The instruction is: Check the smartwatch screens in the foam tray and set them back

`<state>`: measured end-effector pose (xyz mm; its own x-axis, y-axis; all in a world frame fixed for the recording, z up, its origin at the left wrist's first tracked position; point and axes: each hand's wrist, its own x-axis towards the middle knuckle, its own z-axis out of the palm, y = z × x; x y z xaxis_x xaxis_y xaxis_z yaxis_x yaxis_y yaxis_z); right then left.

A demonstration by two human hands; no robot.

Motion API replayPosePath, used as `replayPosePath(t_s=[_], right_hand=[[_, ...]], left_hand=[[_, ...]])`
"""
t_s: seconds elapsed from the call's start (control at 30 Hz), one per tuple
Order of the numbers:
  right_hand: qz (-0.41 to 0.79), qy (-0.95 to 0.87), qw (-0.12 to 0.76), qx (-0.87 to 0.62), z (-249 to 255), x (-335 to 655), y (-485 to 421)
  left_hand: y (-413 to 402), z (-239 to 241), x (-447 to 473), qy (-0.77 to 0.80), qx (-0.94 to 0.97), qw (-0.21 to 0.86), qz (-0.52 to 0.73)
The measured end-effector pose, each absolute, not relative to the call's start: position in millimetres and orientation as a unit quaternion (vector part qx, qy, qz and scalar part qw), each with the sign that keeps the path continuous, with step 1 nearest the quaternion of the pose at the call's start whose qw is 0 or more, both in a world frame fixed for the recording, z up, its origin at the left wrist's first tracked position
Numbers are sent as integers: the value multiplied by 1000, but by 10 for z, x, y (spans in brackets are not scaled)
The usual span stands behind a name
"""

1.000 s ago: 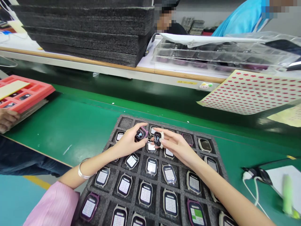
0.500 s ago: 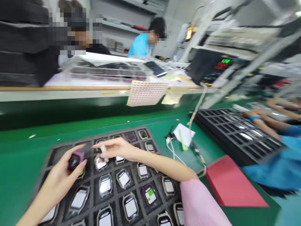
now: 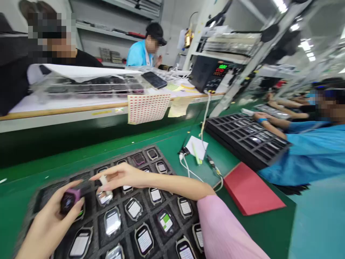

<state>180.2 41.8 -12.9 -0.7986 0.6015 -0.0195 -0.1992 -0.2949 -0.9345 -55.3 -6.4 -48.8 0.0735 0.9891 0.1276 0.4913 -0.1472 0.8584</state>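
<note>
My left hand is closed around a purple-cased smartwatch, its dark face tilted up, over the left side of a black foam tray. Just right of it, my right hand pinches a small whitish piece between thumb and fingers; what kind of piece is unclear. Below that piece sits a shiny, film-covered watch in its compartment. Several more watch faces fill the tray, most with lit white screens, such as one watch near the front. A purple watch shows a green and white screen.
Right of the tray lie white cables, a green pen on paper and a red folder. Another tray stands farther right, beside a co-worker in blue. A raised shelf runs along the back; two people sit beyond.
The view has turned to the right, so the scene sits farther left. Both hands keep their grips over the tray. The person in blue at the back has lifted their head.
</note>
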Motion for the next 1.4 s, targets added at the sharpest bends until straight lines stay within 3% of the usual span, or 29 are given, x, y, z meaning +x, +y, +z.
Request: replayPosePath(t_s=[0.53,1.1,1.4], right_hand=[[702,-577,271,-317,-34,1723,530],[740,-542,268,-292,69,1752,469],[833,-423,255,-249,31,1747,520]], left_hand=[[-5,-205,-427,523,648,402,381],[-40,-123,-447,536,619,401,410],[23,-28,-379,437,354,659,499]])
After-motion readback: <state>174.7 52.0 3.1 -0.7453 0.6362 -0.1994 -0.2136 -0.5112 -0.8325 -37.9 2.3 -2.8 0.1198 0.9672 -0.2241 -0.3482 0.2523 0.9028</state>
